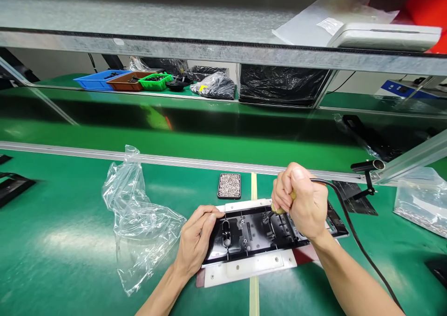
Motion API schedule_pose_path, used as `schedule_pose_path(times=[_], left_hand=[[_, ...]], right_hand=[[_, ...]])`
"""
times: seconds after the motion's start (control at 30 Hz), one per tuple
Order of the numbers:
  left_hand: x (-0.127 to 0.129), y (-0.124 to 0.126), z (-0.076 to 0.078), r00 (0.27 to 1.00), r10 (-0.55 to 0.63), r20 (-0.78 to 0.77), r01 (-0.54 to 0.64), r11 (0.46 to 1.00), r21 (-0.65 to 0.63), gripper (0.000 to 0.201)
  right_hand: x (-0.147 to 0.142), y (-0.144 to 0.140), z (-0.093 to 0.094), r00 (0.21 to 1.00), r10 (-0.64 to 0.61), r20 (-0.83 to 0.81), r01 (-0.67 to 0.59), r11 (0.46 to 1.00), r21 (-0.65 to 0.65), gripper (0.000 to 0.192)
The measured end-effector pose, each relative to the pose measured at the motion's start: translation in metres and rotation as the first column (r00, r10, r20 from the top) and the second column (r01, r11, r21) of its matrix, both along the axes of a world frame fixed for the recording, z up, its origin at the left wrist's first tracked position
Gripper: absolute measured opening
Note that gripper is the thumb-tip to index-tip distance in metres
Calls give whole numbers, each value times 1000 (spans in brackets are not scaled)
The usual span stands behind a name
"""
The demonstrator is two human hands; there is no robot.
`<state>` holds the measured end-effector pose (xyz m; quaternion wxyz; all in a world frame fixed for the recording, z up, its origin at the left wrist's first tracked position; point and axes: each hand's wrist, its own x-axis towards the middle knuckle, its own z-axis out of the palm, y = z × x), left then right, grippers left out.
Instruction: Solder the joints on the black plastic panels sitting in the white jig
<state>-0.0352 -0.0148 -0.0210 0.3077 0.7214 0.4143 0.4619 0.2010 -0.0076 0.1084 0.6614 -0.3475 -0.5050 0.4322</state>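
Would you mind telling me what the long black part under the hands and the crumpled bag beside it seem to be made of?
The black part looks like glossy moulded plastic, with ribs and highlights. The bag seems thin clear plastic film, see-through and creased.

- The left hand (196, 239) lies palm down, fingers (206, 215) stretched forward and slightly spread, forearm bare.
- The right hand (301, 201) is raised in a closed fist, knuckles up, wrist bent, forearm bare.
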Motion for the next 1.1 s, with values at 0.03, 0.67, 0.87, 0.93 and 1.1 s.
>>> schedule_pose_path(times=[0.03,0.67,0.87,0.93,1.1], left_hand=[[-1,0,0,1000,2,-3,-2,1000,-1,30],[-26,1,-1,999,14,-52,-13,1000,18,33],[-23,0,1,999,13,-44,-12,1000,19,32],[-22,-1,2,999,8,-34,-7,1000,21,32],[-19,0,1,1000,-6,-22,7,1000,16,30]], right_hand=[[-1,1,-1,1000,1,-5,-1,1000,-5,44],[-21,3,-3,995,76,-61,-79,996,-44,42],[-18,3,-4,998,58,-23,-59,997,-45,41],[-17,3,-4,998,57,-15,-58,998,-39,40],[-15,3,-6,999,35,2,-35,999,-30,40]])
